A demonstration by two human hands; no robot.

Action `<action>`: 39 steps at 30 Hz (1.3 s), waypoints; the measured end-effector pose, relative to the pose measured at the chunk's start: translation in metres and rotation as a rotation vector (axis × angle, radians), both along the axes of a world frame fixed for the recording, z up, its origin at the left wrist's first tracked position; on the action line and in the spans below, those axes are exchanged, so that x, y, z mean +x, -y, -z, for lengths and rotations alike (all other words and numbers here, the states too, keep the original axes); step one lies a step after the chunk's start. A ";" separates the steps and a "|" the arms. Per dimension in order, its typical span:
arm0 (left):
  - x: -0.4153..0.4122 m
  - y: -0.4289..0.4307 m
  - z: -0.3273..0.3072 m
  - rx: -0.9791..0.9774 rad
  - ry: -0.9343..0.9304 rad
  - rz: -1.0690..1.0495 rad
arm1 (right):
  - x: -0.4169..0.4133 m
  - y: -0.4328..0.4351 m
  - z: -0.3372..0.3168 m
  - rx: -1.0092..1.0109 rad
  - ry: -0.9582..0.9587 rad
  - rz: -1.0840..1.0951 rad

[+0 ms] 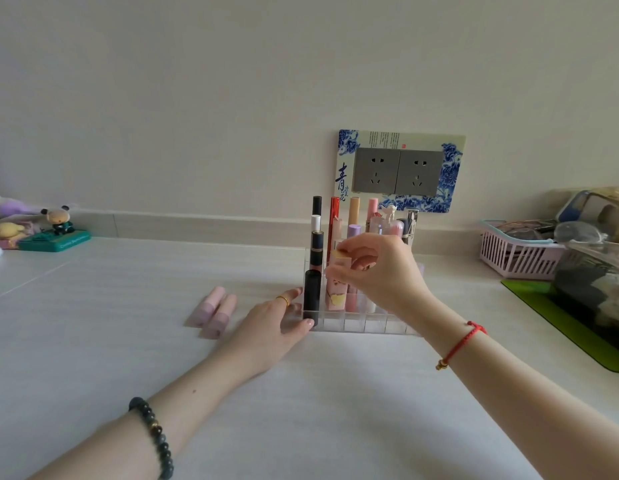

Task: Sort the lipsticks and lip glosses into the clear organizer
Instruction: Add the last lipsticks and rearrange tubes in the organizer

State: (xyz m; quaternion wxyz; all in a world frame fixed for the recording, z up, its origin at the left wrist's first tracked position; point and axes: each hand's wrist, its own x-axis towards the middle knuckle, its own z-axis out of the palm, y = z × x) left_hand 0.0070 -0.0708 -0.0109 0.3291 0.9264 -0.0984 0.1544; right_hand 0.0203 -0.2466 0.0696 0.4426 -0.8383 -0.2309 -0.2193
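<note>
A: Head view, centre of frame: what stands on the tabletop?

B: The clear organizer, its rear cells filled with upright lipsticks and glosses. The right hand pinches the gold-topped cap of a pink patterned lipstick standing in a front cell. The left hand lies open, thumb against the organizer's left corner beside a black tube.

A: And around it?

B: Two pink lipsticks lie left of the left hand. Figurines occupy the left edge; a pink basket and green mat the right. A wall socket sits behind.
</note>
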 end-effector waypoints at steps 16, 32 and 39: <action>-0.003 0.000 -0.003 -0.001 -0.044 0.010 | 0.007 0.001 0.012 -0.050 -0.017 0.060; -0.003 -0.001 -0.004 0.024 -0.033 0.027 | 0.007 0.005 0.014 -0.172 -0.015 0.045; -0.007 -0.026 -0.018 0.217 0.198 -0.174 | -0.006 0.008 0.008 -0.120 0.094 0.088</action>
